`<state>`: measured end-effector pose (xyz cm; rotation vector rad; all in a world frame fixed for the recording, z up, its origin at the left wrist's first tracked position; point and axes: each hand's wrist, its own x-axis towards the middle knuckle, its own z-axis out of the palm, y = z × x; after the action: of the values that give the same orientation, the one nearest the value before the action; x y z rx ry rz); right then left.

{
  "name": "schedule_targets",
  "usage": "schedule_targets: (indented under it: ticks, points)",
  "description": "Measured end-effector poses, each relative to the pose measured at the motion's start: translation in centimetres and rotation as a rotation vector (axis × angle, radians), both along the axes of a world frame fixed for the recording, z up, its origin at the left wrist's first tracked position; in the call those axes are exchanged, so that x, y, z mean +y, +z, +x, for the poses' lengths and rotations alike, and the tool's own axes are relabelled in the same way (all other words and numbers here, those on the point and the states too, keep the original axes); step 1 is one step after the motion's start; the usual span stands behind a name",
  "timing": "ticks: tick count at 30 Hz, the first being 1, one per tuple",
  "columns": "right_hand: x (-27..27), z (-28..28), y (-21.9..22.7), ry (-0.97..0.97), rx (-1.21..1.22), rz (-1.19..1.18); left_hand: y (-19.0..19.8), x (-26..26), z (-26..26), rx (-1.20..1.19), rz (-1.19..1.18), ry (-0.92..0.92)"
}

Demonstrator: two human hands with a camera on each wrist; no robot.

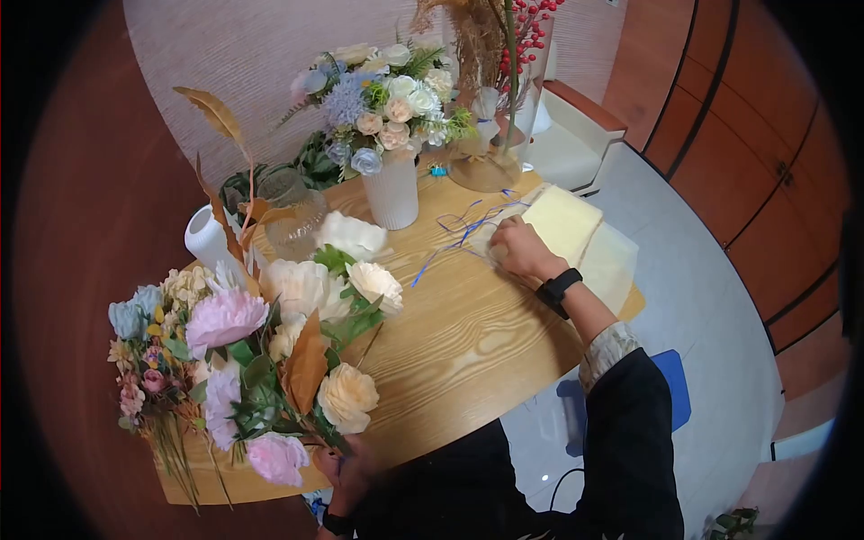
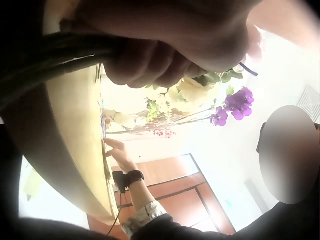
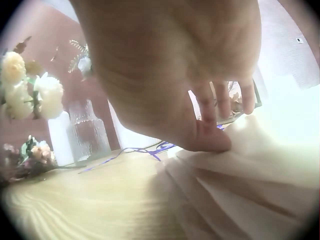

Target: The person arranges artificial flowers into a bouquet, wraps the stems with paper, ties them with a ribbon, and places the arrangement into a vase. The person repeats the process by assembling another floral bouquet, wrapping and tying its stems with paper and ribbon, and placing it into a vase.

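My left hand (image 1: pixel 349 472) grips the stems of a bouquet (image 1: pixel 348 398) at the table's near edge. Pink peonies, cream and peach blooms, green leaves and brown leaves make up the bunch. In the left wrist view, curled fingers (image 2: pixel 145 65) wrap round the green stems (image 2: pixel 50 65). My right hand (image 1: pixel 522 247) reaches across to a stack of pale yellow wrapping paper (image 1: pixel 567 220) and pinches its near edge. From the right wrist view, the thumb (image 3: pixel 212 140) lies against the paper's folded layers (image 3: pixel 240 175). Loose blue ribbon (image 1: pixel 463 238) lies beside that hand.
A white ribbed vase (image 1: pixel 391 200) of flowers stands at the back, near a tall glass vase (image 1: pixel 486 171) with dried plumes and red berries. Behind the bouquet are a white vase (image 1: pixel 205 236) and a clear glass vase (image 1: pixel 297 229). More flowers (image 1: pixel 130 396) lie at the left edge.
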<state>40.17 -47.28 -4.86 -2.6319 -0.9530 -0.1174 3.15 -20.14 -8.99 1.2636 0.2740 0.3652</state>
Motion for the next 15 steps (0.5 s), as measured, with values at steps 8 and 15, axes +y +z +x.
schedule_targets:
  ticks: [8,15]
  points:
    - [0.1,0.0,1.2,0.019,-0.065,0.029,1.6,-0.9,-1.0,0.317,-0.223,-0.077]
    - [-1.3,-1.4,3.7,0.077,-0.277,0.174,0.3,-0.2,-1.7,0.286,0.102,-0.26]
